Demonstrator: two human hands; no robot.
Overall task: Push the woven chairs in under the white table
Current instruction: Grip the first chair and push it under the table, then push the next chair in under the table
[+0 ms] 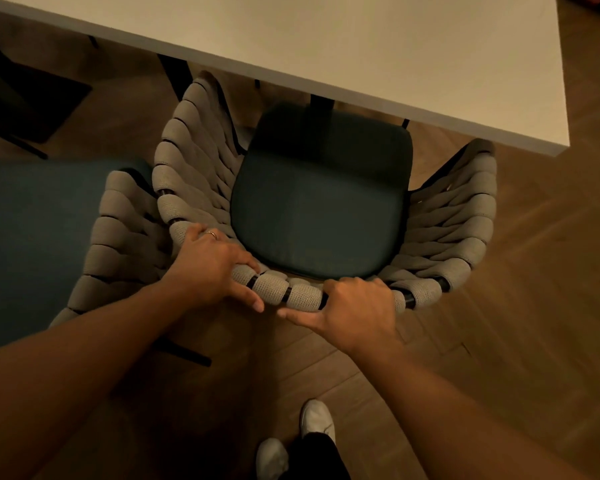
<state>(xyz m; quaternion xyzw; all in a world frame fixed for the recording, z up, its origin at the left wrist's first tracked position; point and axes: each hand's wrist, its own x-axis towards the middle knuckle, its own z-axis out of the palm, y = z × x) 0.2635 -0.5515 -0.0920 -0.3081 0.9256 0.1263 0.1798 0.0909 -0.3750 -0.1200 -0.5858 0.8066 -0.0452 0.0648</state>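
Note:
A woven grey chair (451, 223) with a dark teal seat cushion (319, 209) stands below me, facing the white table (361, 46). The front of its seat sits just under the table's near edge. My left hand (212, 265) grips the top rail of the curved backrest at its left. My right hand (357, 310) grips the same rail a little to the right, thumb stretched along the outside. A second woven chair (118, 230) with a teal cushion stands to the left, touching the first one's armrest.
Dark table legs (175, 76) show under the tabletop. A dark chair (28, 98) stands at the far left under the table. Herringbone wood floor (534, 306) spreads to the right. My white shoes (316, 419) are behind the chair.

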